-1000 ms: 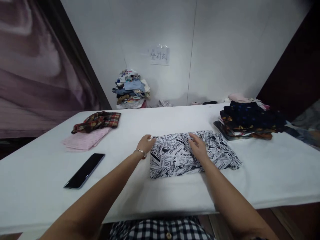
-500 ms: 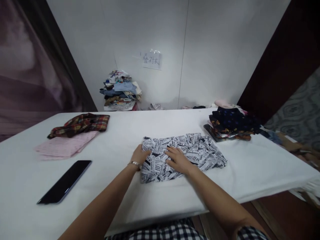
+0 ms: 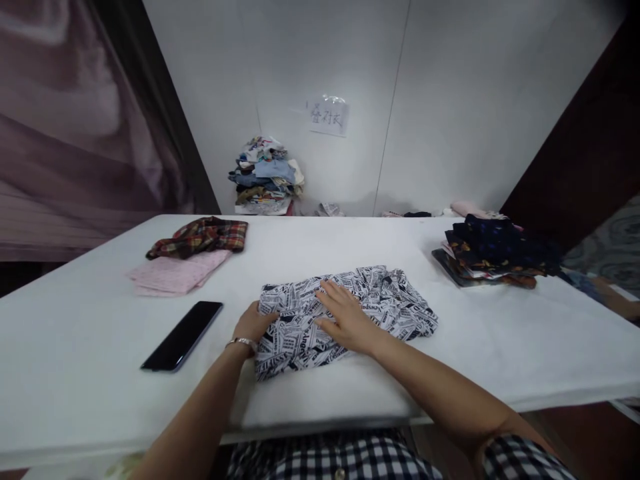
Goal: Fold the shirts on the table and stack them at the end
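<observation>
A black-and-white newspaper-print garment (image 3: 380,303) lies partly folded on the white table (image 3: 310,247) in front of me. My left hand (image 3: 253,323), with a bracelet at the wrist, grips the garment's left edge. My right hand (image 3: 343,317) lies flat on top of the cloth near its middle, fingers spread and pointing left.
A black phone (image 3: 183,335) lies to the left. Behind it are a folded pink cloth (image 3: 175,273) and a red plaid cloth (image 3: 200,237). A stack of dark folded clothes (image 3: 493,257) sits at the right. A heap of clothes (image 3: 265,177) stands by the far wall.
Both hands have slid toward me and to the left over the garment. The left hand now holds its left edge, and the cloth looks more bunched. The camera view has shifted.
</observation>
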A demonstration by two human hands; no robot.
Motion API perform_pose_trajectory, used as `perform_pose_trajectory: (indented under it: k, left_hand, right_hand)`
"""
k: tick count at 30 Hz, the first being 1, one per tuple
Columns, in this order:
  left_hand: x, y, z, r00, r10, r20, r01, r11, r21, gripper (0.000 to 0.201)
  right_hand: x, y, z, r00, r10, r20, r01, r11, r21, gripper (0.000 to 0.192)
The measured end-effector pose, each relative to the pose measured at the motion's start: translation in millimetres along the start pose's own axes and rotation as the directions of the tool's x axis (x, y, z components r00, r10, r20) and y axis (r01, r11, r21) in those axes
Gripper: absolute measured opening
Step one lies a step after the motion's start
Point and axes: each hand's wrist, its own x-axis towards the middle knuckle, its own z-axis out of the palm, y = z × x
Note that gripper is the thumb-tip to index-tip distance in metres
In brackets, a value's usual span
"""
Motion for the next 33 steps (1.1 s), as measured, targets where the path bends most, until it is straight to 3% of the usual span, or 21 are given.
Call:
perform_pose_trajectory:
  k: [2,7,11,15,20,25,30,33]
  left_hand:
    - [2,-2,1.1,1.0,0.008,0.004,-0.008,1.0,0.002,0.042]
    - [3,-6,-0.1,0.999,0.033,0.016,-0.033,0.999,0.009,0.044]
    - [3,-6,-0.7,0.999,0.044,0.018,-0.044,0.999,0.007,0.045]
    - [4,-5,-0.8,0.999,0.041,0.027,-0.042,0.999,0.007,0.048]
    - [4,-3,-0.7,1.0,0.019,0.015,-0.019,1.0,-0.016,0.044]
    - [2,2,-2.7,1.0,0.012,0.016,-0.011,0.996,-0.088,0.038]
    - [-1,15,-15.1,0.997,0.03,0.069,-0.014,0.976,-0.215,0.034]
    - [-13,49,-22.2,0.99,0.093,0.105,-0.039,0.903,-0.428,0.049]
  right_hand:
    - [8,-4,14,1.0,0.017,0.009,-0.017,1.0,-0.023,0.068]
    - [15,10,51,0.977,0.129,0.168,-0.117,0.99,-0.076,0.073]
    - [14,9,47,0.976,0.14,0.169,-0.129,0.989,-0.076,0.074]
    - [13,-2,42,0.99,0.135,0.044,-0.131,0.988,-0.081,0.073]
    - [10,-3,59,0.982,0.153,0.108,-0.144,0.986,-0.085,0.074]
    - [10,-2,64,0.986,0.147,0.072,-0.143,0.988,-0.063,0.07]
    - [11,-2,51,0.982,0.167,0.089,-0.18,0.97,0.165,0.072]
    - [4,0,36,0.958,0.278,-0.069,-0.216,0.86,0.463,0.068]
